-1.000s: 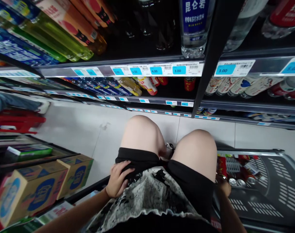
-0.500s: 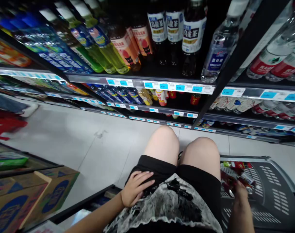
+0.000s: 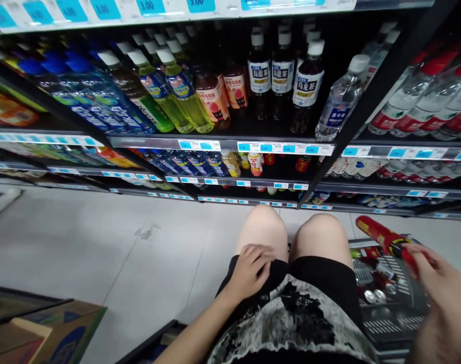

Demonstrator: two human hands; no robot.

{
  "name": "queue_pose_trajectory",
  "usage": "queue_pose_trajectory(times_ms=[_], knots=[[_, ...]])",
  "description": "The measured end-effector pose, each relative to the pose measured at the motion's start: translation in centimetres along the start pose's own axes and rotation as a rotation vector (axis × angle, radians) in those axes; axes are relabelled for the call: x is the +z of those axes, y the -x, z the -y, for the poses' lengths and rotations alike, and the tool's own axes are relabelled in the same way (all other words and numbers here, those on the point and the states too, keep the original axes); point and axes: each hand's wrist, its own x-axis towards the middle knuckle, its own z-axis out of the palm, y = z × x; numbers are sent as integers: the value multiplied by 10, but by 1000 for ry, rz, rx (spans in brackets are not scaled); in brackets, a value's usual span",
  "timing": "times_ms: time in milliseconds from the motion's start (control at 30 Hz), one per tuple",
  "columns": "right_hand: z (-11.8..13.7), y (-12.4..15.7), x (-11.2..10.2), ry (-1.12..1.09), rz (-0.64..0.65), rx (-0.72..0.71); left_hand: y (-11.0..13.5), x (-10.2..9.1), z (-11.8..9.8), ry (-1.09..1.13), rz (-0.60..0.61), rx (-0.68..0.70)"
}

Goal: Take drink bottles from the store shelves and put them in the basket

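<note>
My right hand (image 3: 429, 268) grips a red bottle (image 3: 380, 233) by one end. The bottle has yellow markings and a dark band near my fingers, and it tilts over the far edge of the grey basket (image 3: 399, 323). Several silver-ended cans (image 3: 374, 296) and other red packages lie in the basket, beside my right leg. My left hand (image 3: 253, 268) is over my left thigh, fingers loosely spread and slightly blurred, with nothing in it.
Shelves of drinks stand ahead: dark tea bottles (image 3: 307, 88), a clear water bottle (image 3: 340, 101) and green-yellow bottles (image 3: 188, 98). Price-tag rails (image 3: 283, 147) run along the shelf edges. Cardboard boxes (image 3: 63, 333) stand lower left on the tiled floor (image 3: 154, 258).
My right hand has risen from the basket, now with the red bottle in it. My left hand has slid forward along the thigh towards the knee. The view has tilted up.
</note>
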Motion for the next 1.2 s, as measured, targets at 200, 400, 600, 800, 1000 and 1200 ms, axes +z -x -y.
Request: queue_pose_trajectory(times_ms=[200, 400, 600, 800, 1000, 1200], knots=[[102, 73, 14, -42, 207, -215, -133, 48, 1, -16, -9, 118], [171, 96, 53, -77, 773, -346, -159, 79, 34, 113, -29, 113], [152, 35, 180, -675, 239, -399, -163, 83, 50, 402, -263, -535], [80, 7, 275, -337, 606, -362, -182, 96, 77, 724, -380, -743], [70, 6, 283, -311, 939, -444, -177, 98, 81, 611, -286, -714], [56, -1, 287, -390, 877, -459, -173, 114, 81, 614, -130, -585]])
